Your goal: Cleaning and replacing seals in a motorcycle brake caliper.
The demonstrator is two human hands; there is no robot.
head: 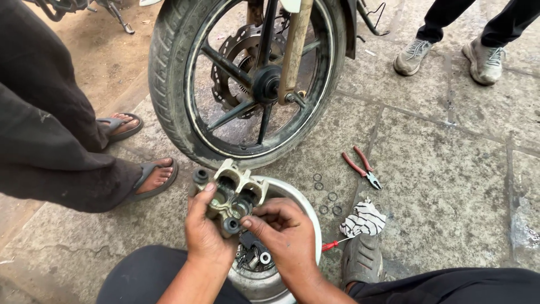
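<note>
Brake caliper (235,194) held up over a metal bowl (306,211) of small parts, just in front of the motorcycle wheel (169,84). Left hand (205,228) wrapped shut around the caliper body, thumb up its side. Right hand (284,231) pinched closed, fingertips pressing at a dark rubber piece on the lower edge. Looks like mid-service on the caliper, working at a seal or boot. Next calls for a steady left grip and fine fingertip work. Rubber rings (326,194), red pliers (360,167) and a striped rag (364,218) lying on the stone floor nearby.
</note>
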